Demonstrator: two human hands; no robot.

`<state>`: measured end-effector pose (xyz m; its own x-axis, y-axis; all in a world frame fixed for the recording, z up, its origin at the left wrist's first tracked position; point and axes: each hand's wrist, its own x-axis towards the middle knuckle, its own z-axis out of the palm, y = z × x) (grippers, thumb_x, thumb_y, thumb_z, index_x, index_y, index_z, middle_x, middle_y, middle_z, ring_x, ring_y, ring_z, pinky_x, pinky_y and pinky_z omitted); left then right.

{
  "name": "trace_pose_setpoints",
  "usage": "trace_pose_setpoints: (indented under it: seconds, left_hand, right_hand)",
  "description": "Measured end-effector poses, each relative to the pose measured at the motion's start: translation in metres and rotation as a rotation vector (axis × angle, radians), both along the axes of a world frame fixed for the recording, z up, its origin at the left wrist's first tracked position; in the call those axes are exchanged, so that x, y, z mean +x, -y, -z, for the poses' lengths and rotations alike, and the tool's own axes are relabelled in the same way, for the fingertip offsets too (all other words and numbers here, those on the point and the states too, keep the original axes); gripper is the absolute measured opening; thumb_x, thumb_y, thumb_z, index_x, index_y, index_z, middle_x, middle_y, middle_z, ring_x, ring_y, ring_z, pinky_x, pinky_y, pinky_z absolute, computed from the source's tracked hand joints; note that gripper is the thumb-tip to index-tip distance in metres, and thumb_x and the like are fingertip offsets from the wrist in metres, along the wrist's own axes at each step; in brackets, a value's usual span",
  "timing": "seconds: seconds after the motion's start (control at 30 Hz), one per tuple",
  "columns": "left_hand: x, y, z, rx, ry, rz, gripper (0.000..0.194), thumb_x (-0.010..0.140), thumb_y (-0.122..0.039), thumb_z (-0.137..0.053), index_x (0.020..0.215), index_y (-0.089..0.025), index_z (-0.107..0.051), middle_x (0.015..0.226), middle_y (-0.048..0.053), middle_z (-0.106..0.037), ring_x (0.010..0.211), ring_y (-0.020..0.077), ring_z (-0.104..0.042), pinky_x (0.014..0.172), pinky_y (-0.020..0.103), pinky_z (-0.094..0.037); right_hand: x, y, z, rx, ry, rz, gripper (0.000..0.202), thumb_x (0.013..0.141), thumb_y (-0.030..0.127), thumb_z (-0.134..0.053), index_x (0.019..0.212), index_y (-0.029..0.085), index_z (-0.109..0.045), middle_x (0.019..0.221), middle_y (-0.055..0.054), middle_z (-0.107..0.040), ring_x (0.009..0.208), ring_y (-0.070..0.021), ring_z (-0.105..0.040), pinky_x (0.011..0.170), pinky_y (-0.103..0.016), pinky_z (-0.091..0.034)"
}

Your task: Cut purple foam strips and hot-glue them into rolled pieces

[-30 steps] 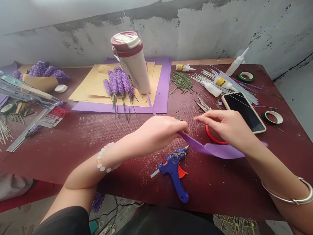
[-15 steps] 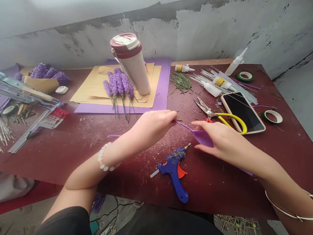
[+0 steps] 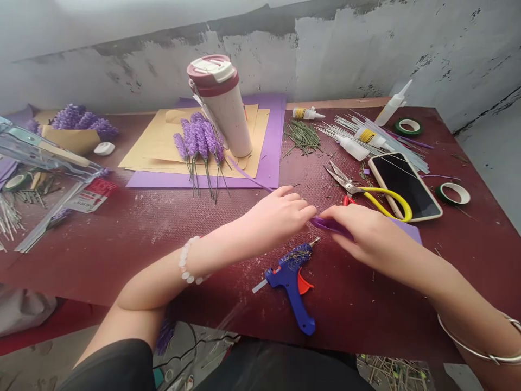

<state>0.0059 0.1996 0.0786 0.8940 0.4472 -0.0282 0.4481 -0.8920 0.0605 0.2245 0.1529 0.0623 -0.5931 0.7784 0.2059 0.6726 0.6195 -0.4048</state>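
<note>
Gripping a purple strip (image 3: 331,225) at its fingertips, the left hand (image 3: 280,214) meets the right hand (image 3: 368,233), whose thumb and fingers pinch the same strip over the counter (image 3: 366,320). It should be light, soft and easily creased; its narrow part between the hands seems best to hold. From there, a glue gun (image 3: 291,278) lies at seven o'clock, scissors (image 3: 353,189) near one, purple flowers (image 3: 199,136) at ten.

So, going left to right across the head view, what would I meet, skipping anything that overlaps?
Red-and-white printed packet, unwrapped bunch of fuzzy purple flowers, bare left hand, bare right hand, nearer white-cored dark-green tape roll.
</note>
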Motion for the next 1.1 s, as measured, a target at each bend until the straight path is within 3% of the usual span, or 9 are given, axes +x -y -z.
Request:
trace_pose_setpoints:
  seconds: [0.13, 0.23, 0.33, 0.47, 0.63, 0.7, 0.87, 1.0, 1.1]
  left_hand:
    - [0.001, 0.001, 0.007, 0.127, -0.032, -0.088, 0.018, 0.092, 0.000, -0.057, 0.085, -0.015, -0.064, 0.073, 0.003, -0.070, 0.070, 0.0178, -0.067, 0.066, 0.030, -0.045]
    - [-0.003, 0.001, 0.009, 0.174, 0.005, -0.154, 0.018, 0.092, 0.000, -0.055, 0.086, -0.015, -0.063, 0.071, 0.002, -0.068, 0.061, 0.0159, -0.063, 0.053, 0.029, -0.033]
    - [-0.005, 0.000, 0.008, 0.157, 0.022, -0.170, 0.017, 0.093, -0.001, -0.054, 0.088, -0.015, -0.064, 0.071, 0.001, -0.067, 0.061, 0.0148, -0.062, 0.051, 0.028, -0.029]
    - [-0.005, -0.001, 0.007, 0.079, 0.043, -0.162, 0.018, 0.092, -0.004, -0.060, 0.097, -0.018, -0.070, 0.075, 0.000, -0.069, 0.064, 0.0138, -0.064, 0.052, 0.027, -0.028]
    - [-0.004, 0.000, 0.004, -0.028, 0.070, -0.196, 0.015, 0.096, -0.015, -0.062, 0.104, -0.021, -0.073, 0.084, 0.000, -0.074, 0.068, 0.0138, -0.066, 0.053, 0.026, -0.030]
    - [-0.003, 0.000, 0.001, -0.058, 0.067, -0.200, 0.013, 0.099, -0.020, -0.060, 0.099, -0.018, -0.073, 0.081, 0.000, -0.073, 0.067, 0.0134, -0.065, 0.054, 0.025, -0.031]
    - [0.000, 0.004, -0.012, -0.145, 0.036, -0.195, 0.034, 0.103, -0.036, -0.054, 0.078, -0.016, -0.065, 0.061, -0.002, -0.062, 0.054, 0.0113, -0.052, 0.052, 0.025, -0.028]
    - [0.000, 0.007, -0.018, -0.194, 0.016, -0.210, 0.038, 0.103, -0.037, -0.054, 0.071, -0.017, -0.059, 0.057, -0.003, -0.056, 0.051, 0.0116, -0.047, 0.052, 0.025, -0.027]
    - [-0.003, 0.009, -0.020, -0.194, 0.037, -0.236, 0.037, 0.102, -0.034, -0.056, 0.069, -0.017, -0.056, 0.056, -0.004, -0.053, 0.051, 0.0115, -0.048, 0.052, 0.025, -0.026]
  right_hand:
    - [0.002, 0.003, -0.005, 0.231, -0.065, 0.061, 0.037, 0.095, 0.027, -0.062, 0.130, 0.017, -0.054, 0.132, -0.021, -0.063, 0.121, -0.0358, -0.062, 0.097, -0.053, -0.053]
    - [0.008, 0.003, -0.006, 0.369, -0.107, 0.121, 0.019, 0.097, 0.022, -0.062, 0.115, 0.023, -0.060, 0.112, -0.013, -0.066, 0.104, -0.0300, -0.066, 0.088, -0.046, -0.057]
    - [0.012, 0.001, -0.002, 0.453, -0.063, 0.134, 0.006, 0.096, 0.019, -0.062, 0.100, 0.023, -0.061, 0.098, -0.010, -0.066, 0.089, -0.0268, -0.067, 0.079, -0.042, -0.057]
    - [0.010, -0.002, 0.007, 0.414, -0.087, 0.133, 0.016, 0.096, 0.029, -0.066, 0.107, 0.019, -0.060, 0.109, -0.016, -0.070, 0.101, -0.0317, -0.070, 0.085, -0.045, -0.058]
    - [0.004, -0.002, 0.011, 0.362, -0.098, 0.084, 0.006, 0.100, 0.022, -0.059, 0.106, 0.020, -0.060, 0.086, -0.006, -0.075, 0.075, -0.0207, -0.072, 0.070, -0.032, -0.057]
    - [0.002, 0.000, 0.011, 0.414, -0.097, 0.065, 0.004, 0.100, 0.017, -0.058, 0.103, 0.020, -0.060, 0.083, -0.004, -0.076, 0.071, -0.0191, -0.071, 0.069, -0.031, -0.056]
    - [0.001, 0.002, 0.007, 0.592, -0.009, -0.045, 0.013, 0.101, 0.009, -0.052, 0.108, 0.015, -0.060, 0.081, -0.009, -0.078, 0.072, -0.0209, -0.071, 0.073, -0.034, -0.057]
    - [0.003, -0.001, 0.002, 0.757, 0.169, -0.146, 0.023, 0.098, 0.000, -0.043, 0.114, 0.004, -0.060, 0.085, -0.017, -0.078, 0.073, -0.0241, -0.071, 0.074, -0.038, -0.058]
    - [0.005, -0.003, 0.002, 0.806, 0.222, -0.126, 0.026, 0.098, 0.000, -0.043, 0.117, 0.007, -0.060, 0.084, -0.014, -0.078, 0.073, -0.0235, -0.071, 0.074, -0.037, -0.057]
